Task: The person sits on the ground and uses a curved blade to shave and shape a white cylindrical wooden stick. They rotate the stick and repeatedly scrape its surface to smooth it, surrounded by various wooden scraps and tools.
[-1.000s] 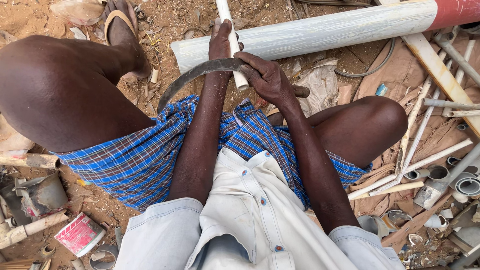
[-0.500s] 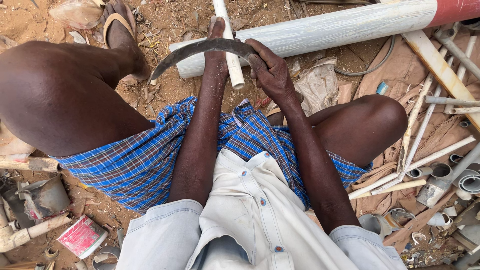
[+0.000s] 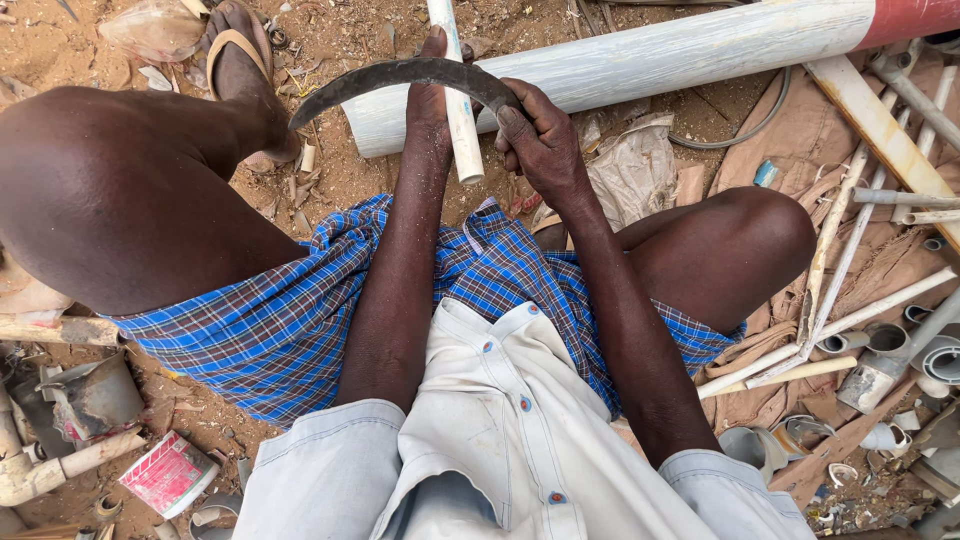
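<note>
I see a thin white pipe (image 3: 458,105) lying on the sandy ground, pointing away from me between the knees, its near end cut square just ahead of the blue checked shorts (image 3: 300,330). A curved dark blade (image 3: 400,75) arches across it, tip out to the left toward the sandalled foot (image 3: 240,70). Just behind both runs a thick grey pipe (image 3: 650,60) with a red end, crossing the scene at a slant and closing off the far side. Crumpled paper and plastic (image 3: 630,170) sit to the right of the thin pipe, near my right knee. Farther right, on brown cloth, a scatter of narrow pipes and fittings (image 3: 880,330) lies well apart from the work. At lower left there are a battered can (image 3: 170,475) and elbow joints.

My left hand (image 3: 432,85) is stretched flat along the thin pipe, pressed beside it with fingers reaching forward under the blade; I cannot tell whether they wrap it. My right hand (image 3: 540,145) is clenched tight around the blade's right end.
</note>
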